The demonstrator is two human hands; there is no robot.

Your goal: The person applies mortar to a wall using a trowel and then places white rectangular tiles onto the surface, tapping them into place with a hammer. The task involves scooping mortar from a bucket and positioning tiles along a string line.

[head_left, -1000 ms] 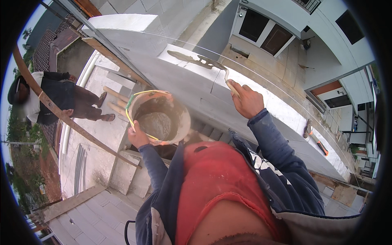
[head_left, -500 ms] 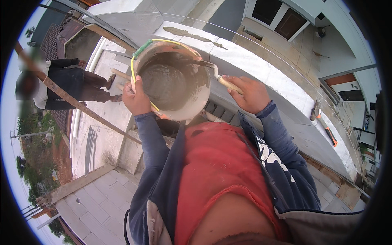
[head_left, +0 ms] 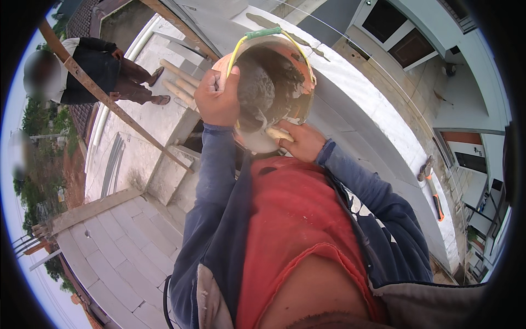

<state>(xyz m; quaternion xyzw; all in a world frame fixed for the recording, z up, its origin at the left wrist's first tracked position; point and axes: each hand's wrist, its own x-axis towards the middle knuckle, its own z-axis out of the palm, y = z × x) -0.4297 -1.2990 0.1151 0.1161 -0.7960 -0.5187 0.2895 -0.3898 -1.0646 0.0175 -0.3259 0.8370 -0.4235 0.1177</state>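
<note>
A mortar-stained bucket [head_left: 302, 61] with a yellow wire handle and green grip [head_left: 263, 33] tilts in front of my chest. Wet grey mortar [head_left: 256, 88] lies inside it. My left hand [head_left: 218, 100] is closed on the bucket's left rim, thumb over the edge. At the near side of the bucket, my right hand [head_left: 304, 141] is wrapped round the pale wooden handle of a trowel [head_left: 278, 134]. The trowel's blade is hidden in the bucket or mortar.
A white block wall [head_left: 378, 104] curves along the right, carrying a smear of mortar [head_left: 263, 21] and a hammer [head_left: 426, 169]. At left a co-worker [head_left: 93, 68] stands behind a slanted wooden pole [head_left: 104, 97]. Round wooden poles [head_left: 179, 77] lie beside the bucket.
The bucket has moved up and right and tipped, its handle swinging along the far rim. My right hand has brought the trowel down and left to the bucket's near side, its blade dropping from sight.
</note>
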